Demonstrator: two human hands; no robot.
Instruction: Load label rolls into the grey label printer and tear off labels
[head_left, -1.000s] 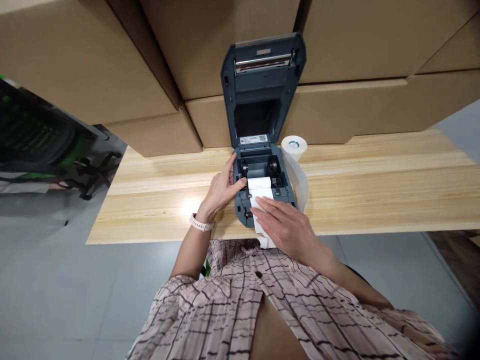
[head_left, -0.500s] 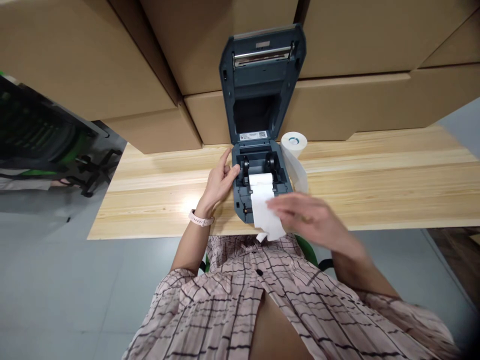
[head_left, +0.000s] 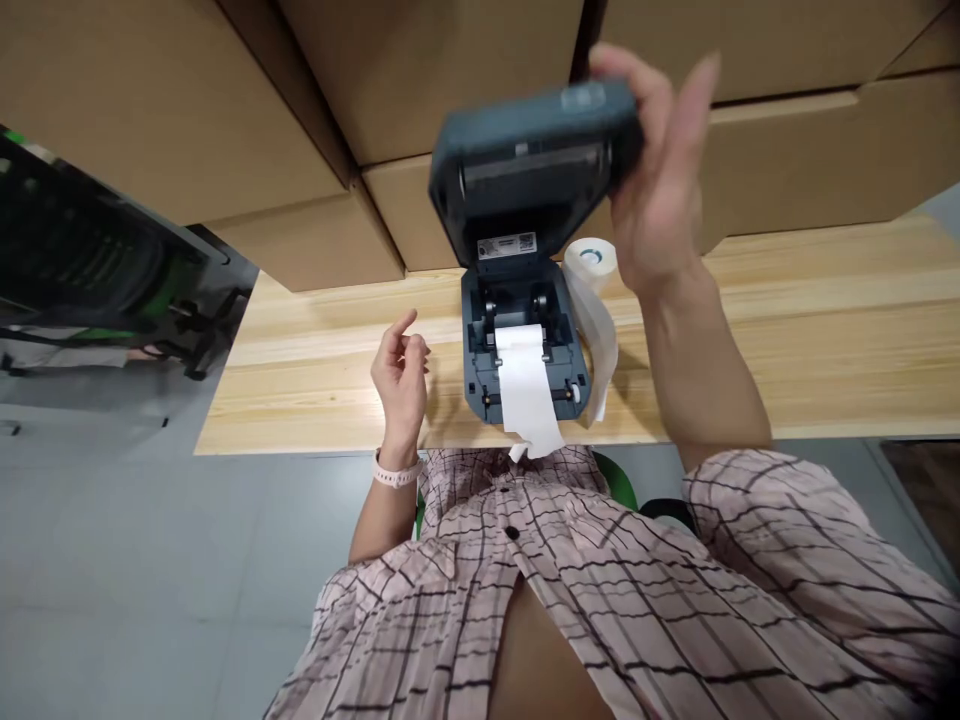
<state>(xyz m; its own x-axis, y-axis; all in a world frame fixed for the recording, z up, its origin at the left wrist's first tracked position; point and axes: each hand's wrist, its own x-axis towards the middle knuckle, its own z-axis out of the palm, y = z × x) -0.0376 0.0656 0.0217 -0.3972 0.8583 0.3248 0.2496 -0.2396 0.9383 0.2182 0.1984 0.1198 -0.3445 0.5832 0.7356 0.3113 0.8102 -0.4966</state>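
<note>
A dark blue-grey label printer [head_left: 476,385] stands on the wooden table, its lid [head_left: 536,115] raised and tilted partway forward. My right hand [head_left: 660,190] is closed around the lid's upper right corner, slightly blurred. From inside the printer a white paper strip [head_left: 525,390] runs over the front edge and past the table edge, its end torn and curled. To the left of the printer, apart from it, my left hand [head_left: 401,375] hovers over the table, holding nothing, fingers loosely bent and apart. A white label roll [head_left: 590,258] stands right of the printer, a length of its strip hanging loose.
Large cardboard boxes [head_left: 420,215] line the back of the wooden table [head_left: 300,360] behind the printer. At the far left is a dark chair [head_left: 82,250] with a wheeled base on the grey floor. The table's front edge lies close to my body.
My right hand has moved from the paper strip up to the lid, which has swung forward and down. My left hand has let go of the printer's side and moved left.
</note>
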